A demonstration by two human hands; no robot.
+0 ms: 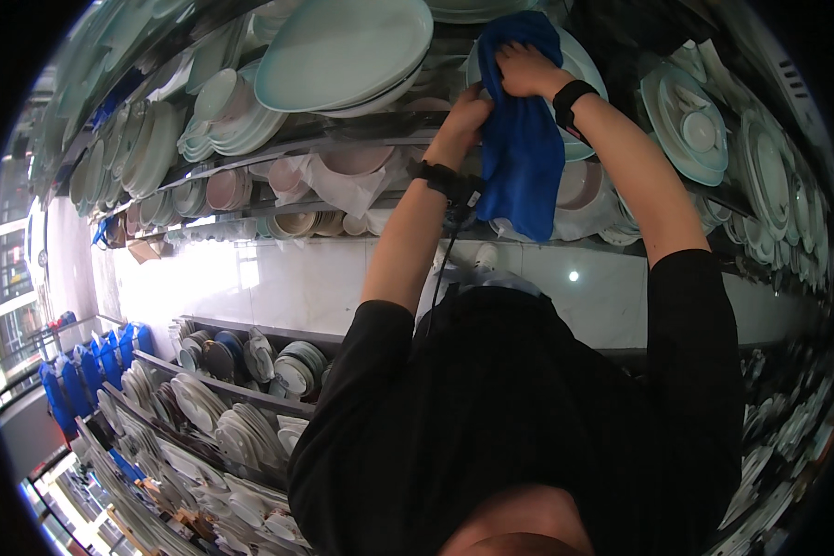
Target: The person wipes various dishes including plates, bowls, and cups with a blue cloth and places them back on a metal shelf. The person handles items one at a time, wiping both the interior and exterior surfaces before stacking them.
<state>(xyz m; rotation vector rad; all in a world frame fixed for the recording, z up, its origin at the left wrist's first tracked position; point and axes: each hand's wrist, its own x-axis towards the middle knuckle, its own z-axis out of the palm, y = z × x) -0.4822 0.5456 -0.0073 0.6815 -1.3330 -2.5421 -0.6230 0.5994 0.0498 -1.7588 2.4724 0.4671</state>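
Note:
A long blue cloth (525,153) hangs over a large pale plate (584,66) on the shelf at the upper right of the middle. My right hand (526,68) presses on the cloth near its top, over the plate, with its fingers bent into the folds. At the plate's left edge is my left hand (469,115), beside the cloth; its fingertips are partly hidden, and whether it grips the rim I cannot tell. A large oval pale-green platter (344,52) lies on more dishes to the left of my hands.
Shelves before me hold stacked bowls (229,189), a pink bowl (580,184) in white wrapping and oval plates (688,125) at the right. A cable runs down from my left wrist. Behind me, racks hold upright plates (295,372). The tiled floor (306,278) lies between the shelves.

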